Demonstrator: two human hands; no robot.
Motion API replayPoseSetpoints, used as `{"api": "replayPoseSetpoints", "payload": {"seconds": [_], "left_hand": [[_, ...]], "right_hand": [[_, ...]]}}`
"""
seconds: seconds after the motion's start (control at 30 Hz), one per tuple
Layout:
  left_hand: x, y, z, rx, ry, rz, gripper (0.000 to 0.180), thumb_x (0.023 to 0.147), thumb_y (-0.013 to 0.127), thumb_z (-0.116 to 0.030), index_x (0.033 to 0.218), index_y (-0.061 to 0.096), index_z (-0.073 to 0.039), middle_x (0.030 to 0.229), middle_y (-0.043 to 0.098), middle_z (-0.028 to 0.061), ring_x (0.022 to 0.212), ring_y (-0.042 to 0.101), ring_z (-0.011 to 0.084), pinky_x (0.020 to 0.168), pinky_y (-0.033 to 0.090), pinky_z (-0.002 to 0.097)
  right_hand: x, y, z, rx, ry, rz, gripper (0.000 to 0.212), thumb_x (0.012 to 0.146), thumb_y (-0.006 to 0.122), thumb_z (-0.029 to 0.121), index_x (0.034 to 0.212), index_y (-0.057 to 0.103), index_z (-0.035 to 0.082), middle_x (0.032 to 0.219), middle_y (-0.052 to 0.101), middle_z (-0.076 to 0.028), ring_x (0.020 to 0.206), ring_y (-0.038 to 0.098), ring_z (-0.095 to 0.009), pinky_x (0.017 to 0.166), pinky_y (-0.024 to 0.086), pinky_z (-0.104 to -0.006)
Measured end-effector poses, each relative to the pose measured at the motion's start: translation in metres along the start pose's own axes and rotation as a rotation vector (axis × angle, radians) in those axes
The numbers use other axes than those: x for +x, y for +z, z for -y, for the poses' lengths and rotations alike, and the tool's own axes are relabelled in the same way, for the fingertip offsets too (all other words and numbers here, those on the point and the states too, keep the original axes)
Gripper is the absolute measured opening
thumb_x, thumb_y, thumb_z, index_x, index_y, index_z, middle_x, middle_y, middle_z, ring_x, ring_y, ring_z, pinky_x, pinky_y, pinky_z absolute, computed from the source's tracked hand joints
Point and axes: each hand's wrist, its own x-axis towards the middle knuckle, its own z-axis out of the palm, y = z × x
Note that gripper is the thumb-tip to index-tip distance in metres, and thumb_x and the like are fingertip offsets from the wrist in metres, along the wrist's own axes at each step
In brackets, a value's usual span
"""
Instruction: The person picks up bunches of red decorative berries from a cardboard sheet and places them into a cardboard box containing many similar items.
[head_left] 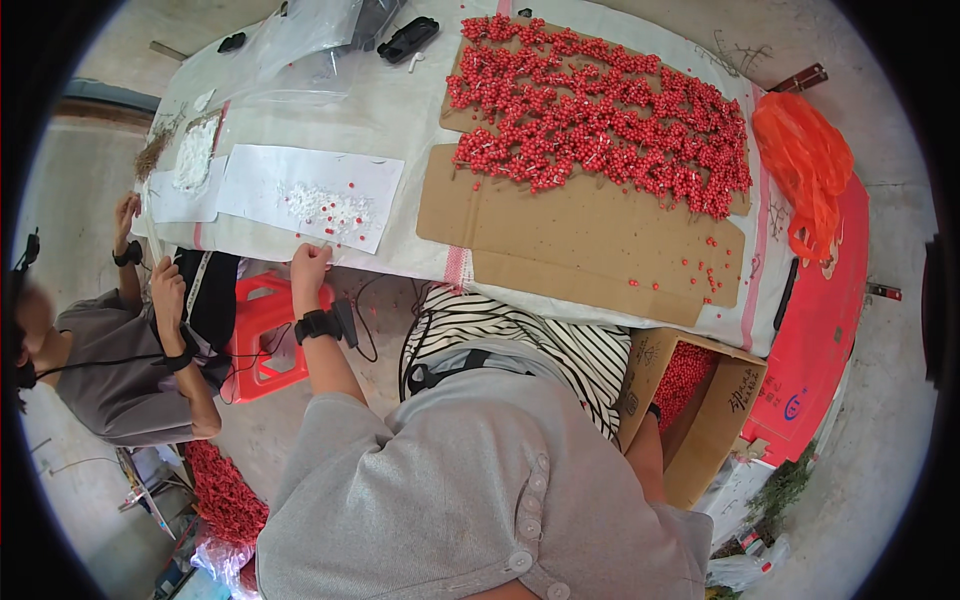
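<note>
My left hand (309, 264) is at the table's near edge, beside a white paper sheet (262, 180). Its fingertips are pinched together; what they hold, if anything, is too small to make out. On that sheet lies a heap of small white bits (322, 206) with a few red berries among them. My right forearm (646, 465) reaches down to an open cardboard box (645, 372) on my right, which holds many red berries (684, 378). The box wall hides my right hand. Rows of red berry sprigs (600, 115) cover the far part of flattened cardboard (560, 235).
Left of me, a co-worker (130, 370) handles a pale strip at the table. A red plastic stool (262, 345) stands between us. An orange-red plastic bag (800, 160) lies at the table's right end. A black case (408, 38) and clear plastic (310, 60) lie at the back.
</note>
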Motion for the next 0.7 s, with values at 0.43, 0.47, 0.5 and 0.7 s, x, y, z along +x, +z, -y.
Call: {"api": "replayPoseSetpoints", "payload": {"seconds": [0.43, 0.47, 0.5, 0.7], "left_hand": [[-0.002, 0.0, -0.002, -0.03, 0.003, -0.003, 0.022, 0.067, 0.056, -0.016, 0.06, 0.043, 0.0, 0.054, 0.047, 0.0039, 0.047, 0.047, 0.0106, 0.045, 0.038, 0.0227], [0.0, -0.001, 0.003, -0.02, 0.001, 0.001, 0.021, 0.067, 0.056, -0.016, 0.06, 0.043, 0.0, 0.054, 0.047, 0.0039, 0.047, 0.047, 0.0106, 0.045, 0.038, 0.0227], [0.002, -0.002, 0.006, -0.009, -0.002, 0.004, 0.021, 0.066, 0.056, -0.016, 0.06, 0.043, -0.001, 0.054, 0.047, 0.0039, 0.047, 0.046, 0.0107, 0.045, 0.038, 0.0227], [0.001, -0.001, -0.001, 0.019, 0.012, 0.029, 0.022, 0.067, 0.056, -0.018, 0.06, 0.043, -0.001, 0.053, 0.046, 0.0032, 0.048, 0.047, 0.0105, 0.045, 0.038, 0.0222]], "right_hand": [[0.002, -0.001, -0.003, -0.006, 0.004, 0.001, 0.046, 0.062, 0.054, 0.023, 0.101, 0.041, 0.0, 0.086, 0.05, -0.019, 0.078, 0.049, -0.028, 0.065, 0.04, -0.0337], [0.004, -0.002, -0.002, -0.006, -0.001, 0.004, 0.047, 0.062, 0.054, 0.023, 0.101, 0.041, 0.0, 0.087, 0.05, -0.02, 0.079, 0.049, -0.028, 0.065, 0.04, -0.0337], [0.002, -0.003, -0.006, -0.004, 0.006, 0.003, 0.047, 0.062, 0.054, 0.023, 0.101, 0.041, 0.0, 0.087, 0.05, -0.02, 0.079, 0.049, -0.028, 0.065, 0.04, -0.0338], [0.011, -0.011, -0.006, 0.009, -0.004, 0.003, 0.047, 0.062, 0.053, 0.022, 0.101, 0.041, 0.0, 0.088, 0.05, -0.02, 0.08, 0.048, -0.029, 0.067, 0.039, -0.0341]]}}
